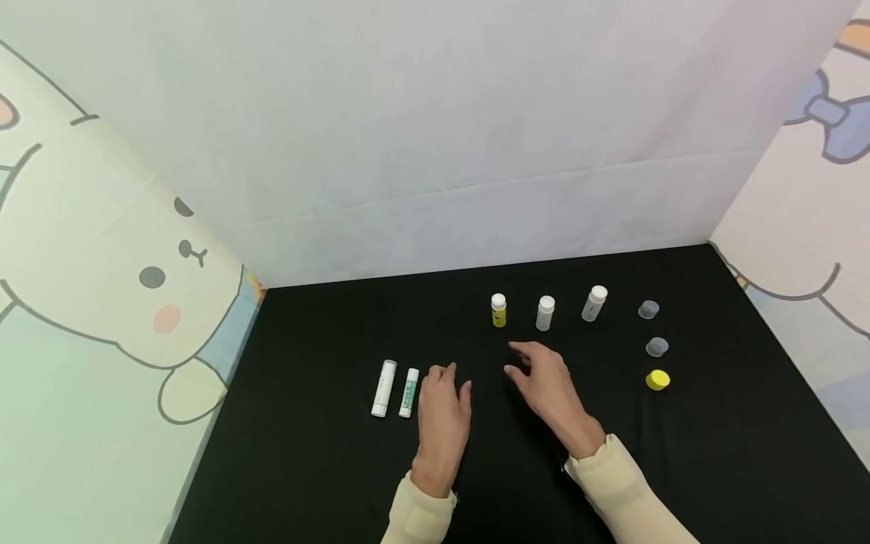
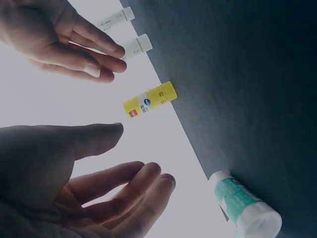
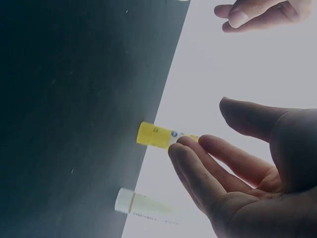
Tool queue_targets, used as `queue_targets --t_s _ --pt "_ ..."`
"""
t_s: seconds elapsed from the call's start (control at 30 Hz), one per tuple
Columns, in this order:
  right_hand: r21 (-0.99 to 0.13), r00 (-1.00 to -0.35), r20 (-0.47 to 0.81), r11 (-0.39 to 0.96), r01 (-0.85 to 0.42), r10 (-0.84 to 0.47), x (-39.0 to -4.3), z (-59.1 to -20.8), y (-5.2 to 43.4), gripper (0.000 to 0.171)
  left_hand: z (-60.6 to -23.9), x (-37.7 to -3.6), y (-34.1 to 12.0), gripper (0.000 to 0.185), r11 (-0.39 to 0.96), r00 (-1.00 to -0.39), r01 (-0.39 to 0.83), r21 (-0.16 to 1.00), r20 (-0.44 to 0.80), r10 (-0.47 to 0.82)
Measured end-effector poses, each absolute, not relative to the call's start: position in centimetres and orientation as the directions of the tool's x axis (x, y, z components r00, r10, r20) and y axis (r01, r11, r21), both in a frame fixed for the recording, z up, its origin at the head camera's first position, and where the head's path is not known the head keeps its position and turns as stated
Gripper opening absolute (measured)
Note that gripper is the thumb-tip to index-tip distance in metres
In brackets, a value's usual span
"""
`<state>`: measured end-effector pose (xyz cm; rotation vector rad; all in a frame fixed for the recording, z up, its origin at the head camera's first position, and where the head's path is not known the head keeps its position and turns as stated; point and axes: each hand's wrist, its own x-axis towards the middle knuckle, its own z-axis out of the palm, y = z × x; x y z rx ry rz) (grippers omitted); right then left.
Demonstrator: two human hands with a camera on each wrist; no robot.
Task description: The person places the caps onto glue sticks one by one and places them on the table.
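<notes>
My left hand (image 1: 443, 415) hovers over the black table with loosely bent fingers and nothing held. Just left of it are a glue stick with a green label (image 1: 409, 393) and a larger white glue stick (image 1: 384, 388). My right hand (image 1: 547, 389) holds nothing, its thumb and fingers apart. Beyond it stands a yellow glue stick (image 1: 499, 310) with a white top, which the right wrist view shows partly behind my fingertips (image 3: 185, 158). Two whitish glue sticks stand to its right, a shorter one (image 1: 545, 313) and a longer one (image 1: 594, 304).
Two translucent caps (image 1: 649, 309) and a yellow cap (image 1: 657, 380) are in a column on the right side of the black table (image 1: 306, 468). A pale cloth wall (image 1: 442, 136) rises behind the table, with cartoon-printed cloth at both sides.
</notes>
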<state>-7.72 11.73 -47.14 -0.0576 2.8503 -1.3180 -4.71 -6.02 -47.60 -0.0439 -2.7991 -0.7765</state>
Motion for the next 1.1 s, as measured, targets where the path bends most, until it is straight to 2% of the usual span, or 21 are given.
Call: queue_targets --t_s 0.6,1.1 --pt "-0.753 -0.998 -0.022 0.656 0.053 0.056 -6.5 -46.9 15.4 0.043 -47.4 -5.0 -5.0 0.044 0.835 -0.982 0.081 0.545 0.188 -0.027" --pt "-0.722 -0.991 0.023 0.687 0.076 0.134 -5.5 -46.6 19.3 0.043 -47.1 -6.1 -4.0 0.043 0.831 -0.981 0.105 0.546 0.192 -0.003"
